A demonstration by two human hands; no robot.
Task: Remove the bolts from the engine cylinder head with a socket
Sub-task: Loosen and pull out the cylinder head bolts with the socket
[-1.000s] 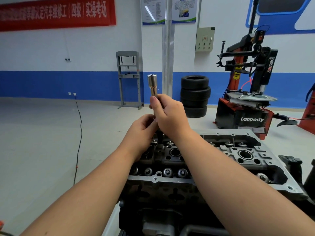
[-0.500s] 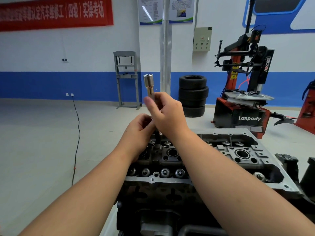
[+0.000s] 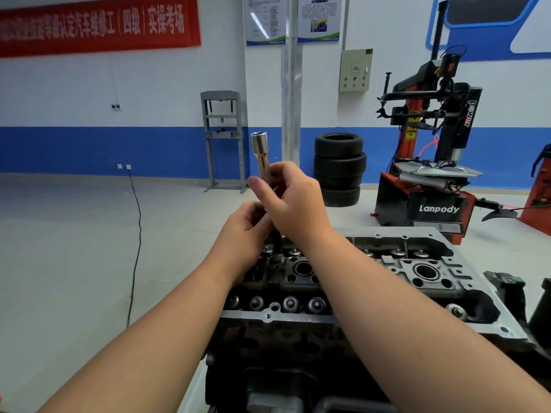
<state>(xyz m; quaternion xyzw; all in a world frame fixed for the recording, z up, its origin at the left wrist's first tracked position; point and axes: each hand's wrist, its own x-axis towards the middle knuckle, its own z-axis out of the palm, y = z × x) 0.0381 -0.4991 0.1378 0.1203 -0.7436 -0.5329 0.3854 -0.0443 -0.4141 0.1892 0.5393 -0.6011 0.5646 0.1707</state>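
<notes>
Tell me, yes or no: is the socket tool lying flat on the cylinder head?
No, the socket tool stands nearly upright above the cylinder head, gripped by the right hand with the left hand below.

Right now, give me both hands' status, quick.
Left hand: curled around the dark lower shaft of the tool, above the grey metal cylinder head.
Right hand: gripping the long chrome-and-brass socket tool.

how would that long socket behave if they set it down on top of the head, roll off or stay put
The long socket looks like a smooth, rigid metal cylinder, so on its side it would probably roll. On end it is tall and narrow, likely to tip. The right hand grips it and the left hand holds below; the cylinder head top is uneven, which might catch it.
</notes>
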